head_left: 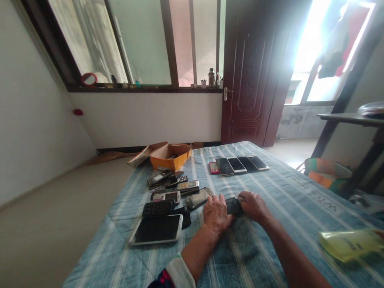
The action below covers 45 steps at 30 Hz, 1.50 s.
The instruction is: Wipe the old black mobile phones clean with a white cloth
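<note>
Between my two hands a dark mobile phone (233,206) lies low over the striped bed cover. My left hand (216,211) grips its left end and my right hand (253,205) pinches its right end; parts of the phone are hidden under the fingers. Just left of my left hand is a silver-framed phone (199,198). Further left lie a phone with a light keypad (188,185), a black keypad phone (158,208) and a large white tablet-like phone (157,229). Beyond my hands, a pink phone (214,168) begins a row with a white phone (237,165) and several dark ones.
An orange cardboard box (171,162) stands with its lid open at the far left of the bed. A yellow plastic packet (351,245) lies at the right, on the blue striped cover (288,200). Behind are a dark red door (252,72) and a windowsill (150,89) with small items.
</note>
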Each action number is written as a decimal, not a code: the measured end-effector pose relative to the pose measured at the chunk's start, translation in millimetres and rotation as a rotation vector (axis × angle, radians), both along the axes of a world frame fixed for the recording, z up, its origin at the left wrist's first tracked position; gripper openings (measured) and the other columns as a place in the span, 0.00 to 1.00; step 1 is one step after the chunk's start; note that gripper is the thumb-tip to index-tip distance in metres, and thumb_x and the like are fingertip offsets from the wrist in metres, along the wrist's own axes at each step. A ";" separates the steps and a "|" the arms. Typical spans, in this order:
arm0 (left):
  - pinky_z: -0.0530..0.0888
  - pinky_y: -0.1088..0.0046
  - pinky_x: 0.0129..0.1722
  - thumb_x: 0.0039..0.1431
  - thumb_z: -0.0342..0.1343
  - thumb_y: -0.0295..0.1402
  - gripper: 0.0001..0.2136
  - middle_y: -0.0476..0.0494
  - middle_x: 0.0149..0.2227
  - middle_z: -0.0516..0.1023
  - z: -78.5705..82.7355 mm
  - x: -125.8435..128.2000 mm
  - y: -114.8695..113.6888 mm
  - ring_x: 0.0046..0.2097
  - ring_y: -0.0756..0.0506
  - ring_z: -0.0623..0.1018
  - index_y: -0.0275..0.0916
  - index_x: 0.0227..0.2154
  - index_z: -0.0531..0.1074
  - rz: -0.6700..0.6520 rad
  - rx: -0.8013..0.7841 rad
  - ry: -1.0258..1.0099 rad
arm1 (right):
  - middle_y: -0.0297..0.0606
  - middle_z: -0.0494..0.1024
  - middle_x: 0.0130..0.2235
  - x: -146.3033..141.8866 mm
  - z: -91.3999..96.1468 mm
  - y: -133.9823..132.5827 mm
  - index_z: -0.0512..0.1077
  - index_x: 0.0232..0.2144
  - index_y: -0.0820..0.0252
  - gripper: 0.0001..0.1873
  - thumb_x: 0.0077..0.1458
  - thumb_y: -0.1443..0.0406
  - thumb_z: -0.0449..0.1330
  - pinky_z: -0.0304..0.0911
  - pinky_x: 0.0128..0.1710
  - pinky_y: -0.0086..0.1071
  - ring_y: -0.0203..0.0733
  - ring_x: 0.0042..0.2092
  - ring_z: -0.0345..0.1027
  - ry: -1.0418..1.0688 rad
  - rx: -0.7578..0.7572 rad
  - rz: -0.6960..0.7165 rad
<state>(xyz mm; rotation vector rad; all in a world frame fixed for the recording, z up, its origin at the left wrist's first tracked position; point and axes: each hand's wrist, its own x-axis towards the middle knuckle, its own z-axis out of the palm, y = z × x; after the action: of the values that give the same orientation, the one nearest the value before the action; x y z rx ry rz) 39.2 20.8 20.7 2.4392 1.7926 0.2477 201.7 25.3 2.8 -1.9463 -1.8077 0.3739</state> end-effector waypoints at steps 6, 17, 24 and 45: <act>0.68 0.65 0.47 0.47 0.61 0.44 0.24 0.36 0.45 0.73 -4.5 0.6 -5.5 0.52 0.36 0.69 0.35 0.45 0.68 0.054 0.013 -0.049 | 0.35 0.76 0.25 8.0 5.1 -5.9 0.76 0.23 0.58 0.10 0.46 0.71 0.54 0.48 0.28 0.27 0.37 0.30 0.67 -0.024 -0.024 0.038; 0.69 0.64 0.45 0.48 0.61 0.48 0.29 0.35 0.44 0.73 -18.8 1.8 -4.3 0.49 0.35 0.70 0.33 0.49 0.68 0.100 0.115 -0.068 | 0.38 0.79 0.37 -14.2 -3.5 1.0 0.75 0.32 0.57 0.14 0.50 0.72 0.51 0.50 0.34 0.27 0.39 0.38 0.69 -0.097 0.042 -0.033; 0.71 0.65 0.43 0.48 0.61 0.47 0.29 0.35 0.44 0.73 -21.2 4.1 -5.5 0.49 0.35 0.70 0.34 0.48 0.68 0.126 0.159 -0.089 | 0.41 0.79 0.34 -11.0 0.1 -5.9 0.75 0.29 0.58 0.13 0.49 0.72 0.51 0.47 0.31 0.30 0.40 0.37 0.69 -0.150 -0.012 -0.047; 0.66 0.65 0.52 0.48 0.59 0.41 0.30 0.37 0.50 0.71 -16.3 -13.0 -7.5 0.53 0.36 0.67 0.36 0.54 0.64 0.018 0.018 -0.113 | 0.37 0.71 0.36 -32.2 -7.9 -10.0 0.74 0.36 0.58 0.15 0.56 0.74 0.49 0.50 0.33 0.27 0.36 0.35 0.63 -0.144 0.080 -0.050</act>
<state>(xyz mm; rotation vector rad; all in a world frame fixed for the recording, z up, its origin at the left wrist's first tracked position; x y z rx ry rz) 26.2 13.3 4.4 2.3703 1.7734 0.3968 169.5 15.3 -5.1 -2.0037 -1.8279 0.1451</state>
